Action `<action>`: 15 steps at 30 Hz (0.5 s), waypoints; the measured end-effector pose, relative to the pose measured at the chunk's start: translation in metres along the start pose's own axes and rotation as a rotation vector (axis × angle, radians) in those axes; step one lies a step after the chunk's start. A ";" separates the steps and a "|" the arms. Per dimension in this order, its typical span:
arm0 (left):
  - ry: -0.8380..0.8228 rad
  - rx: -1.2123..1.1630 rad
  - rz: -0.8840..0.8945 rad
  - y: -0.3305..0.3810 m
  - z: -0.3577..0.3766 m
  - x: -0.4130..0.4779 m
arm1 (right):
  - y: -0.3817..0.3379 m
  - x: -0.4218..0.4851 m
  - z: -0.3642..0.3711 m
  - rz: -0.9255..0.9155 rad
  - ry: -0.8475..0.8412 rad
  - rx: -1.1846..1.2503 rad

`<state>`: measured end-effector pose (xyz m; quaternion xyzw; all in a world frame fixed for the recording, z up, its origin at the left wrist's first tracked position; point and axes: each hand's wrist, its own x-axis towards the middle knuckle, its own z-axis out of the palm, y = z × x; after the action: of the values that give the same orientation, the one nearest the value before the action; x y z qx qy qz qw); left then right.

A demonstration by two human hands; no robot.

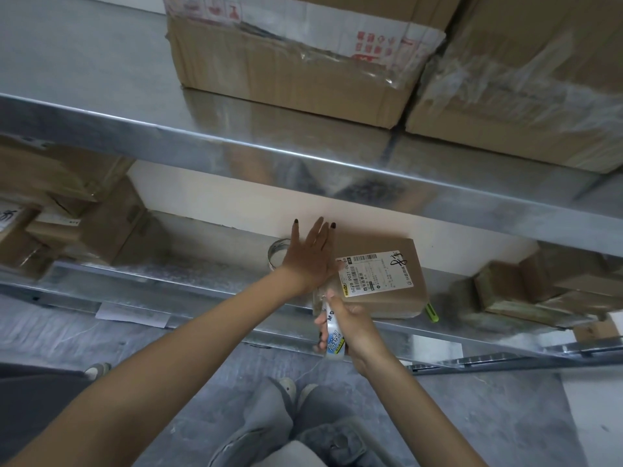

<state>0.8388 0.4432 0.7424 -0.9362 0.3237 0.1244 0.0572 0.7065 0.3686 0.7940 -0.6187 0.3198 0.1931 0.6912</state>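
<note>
You are facing a galvanised metal rack set against a pale wall [236,200], over a grey floor [472,416]. The upper shelf [135,106] crosses the top half of the frame and carries two big taped cartons [286,72] at upper right. The lower shelf [202,291] runs across the middle, with smaller brown boxes [101,224] stacked at its left end and more boxes [539,288] at its right end. A slip of paper [133,314] hangs at the shelf's front edge, left of centre.

The parcel [381,299], a flat brown box with a white shipping label [374,271] on top, sits on the lower shelf just right of centre. Your left hand [312,254] lies over the parcel's left end with straight, spread fingers pointing towards the wall. Just below it, at the parcel's near left corner, your right hand [354,326] grips a roll of clear tape [333,338]. A ring-shaped roll [278,252] stands just left of your left hand, and a green tool [432,313] pokes out beside the parcel's near right corner.
</note>
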 end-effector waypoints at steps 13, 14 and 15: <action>0.010 -0.313 -0.085 0.023 0.006 -0.007 | 0.034 -0.014 -0.014 -0.176 -0.092 -0.223; 0.012 -0.315 -0.088 0.023 0.007 -0.006 | 0.034 -0.013 -0.012 -0.182 -0.080 -0.230; 0.019 -0.302 -0.092 0.024 0.007 -0.007 | 0.035 -0.012 -0.011 -0.187 -0.067 -0.237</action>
<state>0.8177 0.4298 0.7366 -0.9491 0.2587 0.1602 -0.0814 0.6725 0.3651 0.7759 -0.7163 0.2125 0.1847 0.6385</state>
